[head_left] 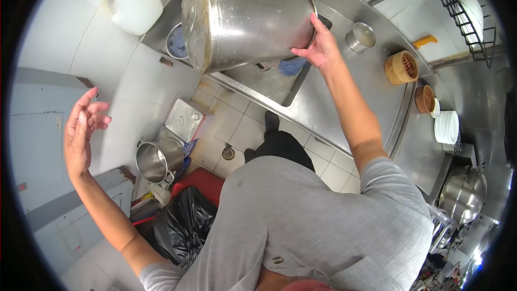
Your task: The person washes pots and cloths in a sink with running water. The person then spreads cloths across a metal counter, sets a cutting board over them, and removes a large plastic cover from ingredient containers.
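A large steel stockpot [250,21] lies tilted on its side above the sink [264,83], its stained base facing left. My right hand [321,48] grips the pot at its rim end, thumb and fingers apart around the edge. Out to the left, away from the pot, my left hand [83,132] is raised with its fingers loosely curled and apart, holding nothing. A blue cloth [292,66] shows in the sink below the pot. Another blue cloth sits in a round metal container [176,42] at the sink's left end.
White plastic jugs [133,4] stand at the upper left. On the steel counter are a small metal pot [361,37], a bamboo holder [400,68] and stacked white plates [446,127]. An empty steel pot [152,163], a tin and a black bag [186,223] are on the floor side.
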The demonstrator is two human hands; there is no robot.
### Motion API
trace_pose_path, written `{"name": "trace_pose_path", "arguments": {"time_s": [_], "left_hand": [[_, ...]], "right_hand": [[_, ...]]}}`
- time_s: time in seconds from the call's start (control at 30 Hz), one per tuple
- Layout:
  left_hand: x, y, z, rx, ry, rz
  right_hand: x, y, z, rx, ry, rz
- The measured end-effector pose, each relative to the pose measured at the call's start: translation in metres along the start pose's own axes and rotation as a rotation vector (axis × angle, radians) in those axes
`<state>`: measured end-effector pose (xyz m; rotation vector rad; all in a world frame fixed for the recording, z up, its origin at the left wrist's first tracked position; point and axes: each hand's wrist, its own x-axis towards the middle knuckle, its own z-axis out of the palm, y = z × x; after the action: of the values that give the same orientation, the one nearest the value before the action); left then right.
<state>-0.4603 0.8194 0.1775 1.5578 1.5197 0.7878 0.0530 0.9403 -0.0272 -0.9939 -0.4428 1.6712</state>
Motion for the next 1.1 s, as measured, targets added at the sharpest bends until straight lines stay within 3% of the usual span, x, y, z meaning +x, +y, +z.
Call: {"name": "trace_pose_path", "arguments": {"time_s": [0.27, 0.37, 0.5, 0.6, 0.7, 0.8, 0.93, 0.97, 1.07, 1.1], "left_hand": [[-0.028, -0.025, -0.016, -0.048, 0.026, 0.007], [-0.017, -0.03, -0.011, -0.067, 0.008, 0.016], [0.01, -0.024, 0.011, -0.113, -0.064, 0.023], [0.039, -0.012, 0.038, -0.104, -0.132, 0.046], [0.079, -0.011, 0.073, -0.153, -0.238, 0.056], [0.125, -0.019, 0.127, -0.186, -0.317, -0.01], [0.197, -0.074, 0.21, -0.211, -0.38, -0.119], [0.213, -0.089, 0.233, -0.207, -0.375, -0.152], [0.248, -0.119, 0.291, -0.32, -0.421, -0.278], [0.257, -0.122, 0.308, -0.379, -0.439, -0.309]], "right_hand": [[-0.037, -0.03, 0.04, -0.303, 0.107, -0.216], [-0.03, -0.045, 0.032, -0.58, 0.046, -0.234], [-0.024, -0.038, 0.042, -1.031, 0.18, -0.392], [0.009, -0.025, 0.013, -1.482, 0.22, -0.366], [0.029, 0.0, -0.008, -1.773, 0.139, -0.709], [0.047, 0.022, -0.035, -1.783, -0.028, -1.0], [0.069, 0.058, -0.092, -1.923, -0.2, -0.741], [0.068, 0.062, -0.1, -2.024, -0.226, -0.575], [0.062, 0.028, -0.083, -2.027, -0.203, -0.161], [0.072, 0.02, -0.083, -1.842, -0.122, -0.138]]}}
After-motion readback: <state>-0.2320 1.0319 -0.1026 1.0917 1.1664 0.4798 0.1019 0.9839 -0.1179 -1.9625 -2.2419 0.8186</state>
